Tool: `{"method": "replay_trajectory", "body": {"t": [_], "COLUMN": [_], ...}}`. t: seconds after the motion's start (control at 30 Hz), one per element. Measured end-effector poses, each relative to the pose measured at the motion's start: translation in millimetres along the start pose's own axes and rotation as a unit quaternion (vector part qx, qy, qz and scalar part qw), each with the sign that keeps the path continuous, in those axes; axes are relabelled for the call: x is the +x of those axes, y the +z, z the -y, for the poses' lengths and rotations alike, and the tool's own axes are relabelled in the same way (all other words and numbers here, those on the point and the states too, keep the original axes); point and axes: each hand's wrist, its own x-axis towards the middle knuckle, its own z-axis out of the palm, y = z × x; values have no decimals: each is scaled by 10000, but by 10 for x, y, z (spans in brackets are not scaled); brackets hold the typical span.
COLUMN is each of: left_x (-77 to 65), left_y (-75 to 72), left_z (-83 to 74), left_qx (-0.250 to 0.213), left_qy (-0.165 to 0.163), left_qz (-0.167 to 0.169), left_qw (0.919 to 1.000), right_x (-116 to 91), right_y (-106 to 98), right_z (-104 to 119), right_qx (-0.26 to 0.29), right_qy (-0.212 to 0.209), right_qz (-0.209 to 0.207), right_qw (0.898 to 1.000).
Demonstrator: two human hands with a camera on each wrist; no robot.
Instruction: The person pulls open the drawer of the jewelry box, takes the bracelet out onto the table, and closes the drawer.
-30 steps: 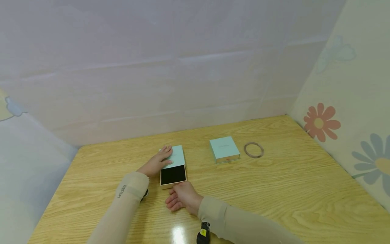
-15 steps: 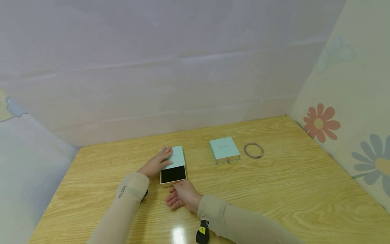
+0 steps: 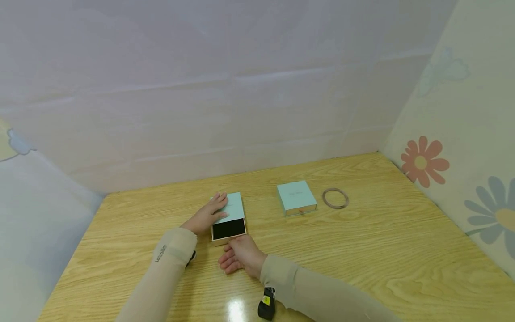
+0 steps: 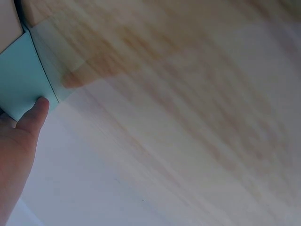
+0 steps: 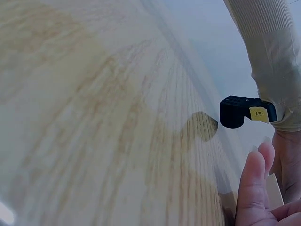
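A light teal drawer-style gift box (image 3: 236, 206) lies on the table at centre left in the head view. Its black-lined drawer (image 3: 228, 229) is partly out toward me. My left hand (image 3: 206, 216) rests on the box's sleeve with fingers spread; in the left wrist view a digit lies along the teal cover (image 4: 21, 77). At the drawer's front, my right hand (image 3: 244, 255) touches the pale front edge near the right corner, its other fingers loosely extended below. Those fingers (image 5: 253, 181) appear at the lower right of the right wrist view, with a bit of the drawer behind.
A second teal box (image 3: 297, 196), with its drawer in, sits to the right. Beside it lies a thin brownish ring-shaped bangle (image 3: 335, 198). The wooden table (image 3: 362, 259) meets a pale cloth backdrop (image 3: 241, 112) behind and a flower-printed one (image 3: 462, 147) at right.
The drawer has slid slightly deeper into its sleeve, my right hand moving forward with it. My left hand and the other things have stayed in place.
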Motion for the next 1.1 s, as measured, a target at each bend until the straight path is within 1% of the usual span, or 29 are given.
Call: {"method": "replay_trajectory", "body": {"t": [0.3, 0.53, 0.73, 1.1], "left_x": [10, 34, 38, 31], "left_y": [9, 14, 12, 10], "left_z": [-6, 19, 35, 37], "left_qx": [-1, 60, 96, 4], "left_qy": [29, 70, 61, -16], "left_qz": [-10, -1, -6, -10], "left_qw": [10000, 10000, 9999, 10000], "right_x": [38, 47, 65, 131], "right_y": [-6, 0, -6, -8], "right_z": [-18, 3, 18, 4], "right_qx": [-64, -6, 1, -68], "right_qy": [-29, -38, -100, -110], "right_qz": [-51, -54, -43, -117], "right_qw": [10000, 10000, 9999, 9998]}}
